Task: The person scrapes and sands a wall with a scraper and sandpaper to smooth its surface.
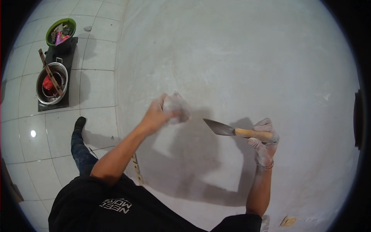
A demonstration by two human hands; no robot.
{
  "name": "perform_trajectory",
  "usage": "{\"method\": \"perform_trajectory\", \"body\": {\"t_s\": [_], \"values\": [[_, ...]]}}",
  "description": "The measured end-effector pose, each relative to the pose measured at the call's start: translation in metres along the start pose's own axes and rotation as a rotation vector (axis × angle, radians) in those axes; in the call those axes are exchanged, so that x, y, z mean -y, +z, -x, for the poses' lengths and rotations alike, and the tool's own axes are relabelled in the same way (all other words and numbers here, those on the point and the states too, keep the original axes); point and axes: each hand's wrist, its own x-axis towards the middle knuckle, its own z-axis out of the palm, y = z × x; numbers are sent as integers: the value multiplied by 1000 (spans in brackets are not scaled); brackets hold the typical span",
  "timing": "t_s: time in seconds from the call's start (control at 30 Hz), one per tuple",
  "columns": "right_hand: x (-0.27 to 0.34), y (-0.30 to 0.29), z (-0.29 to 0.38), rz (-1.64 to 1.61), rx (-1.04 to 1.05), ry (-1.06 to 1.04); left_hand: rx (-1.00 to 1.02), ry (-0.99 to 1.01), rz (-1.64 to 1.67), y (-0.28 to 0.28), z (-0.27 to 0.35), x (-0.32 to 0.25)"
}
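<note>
My left hand (156,114) is closed on a whitish, dusty wad (177,108), blurred, so I cannot tell whether it is cloth, sponge or plaster. In my right hand (265,145), coated in pale powder, is a pointed trowel (220,127) held by its wooden handle. The trowel's metal blade points left, towards the wad but apart from it. Both hands are in front of a grey-white plastered wall (246,72), on which their shadows fall.
On the tiled floor (95,90), a dark board (53,108) bears a metal pot (37,90) holding a red thing and a wooden strip, and a green basin (47,32) of mixed items. My foot (80,123) is nearby. A yellowish socket or switch plate (289,221) is on the wall, lower right.
</note>
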Motion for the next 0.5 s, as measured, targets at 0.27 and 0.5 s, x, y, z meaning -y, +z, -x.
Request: {"method": "perform_trajectory", "body": {"t_s": [0.27,0.5], "values": [[-48,-37,-38,-47,-99,-37,-390,164,152,22,-117,35],[-48,-24,-45,377,-64,-112,-709,486,-410,51,-159,48]]}}
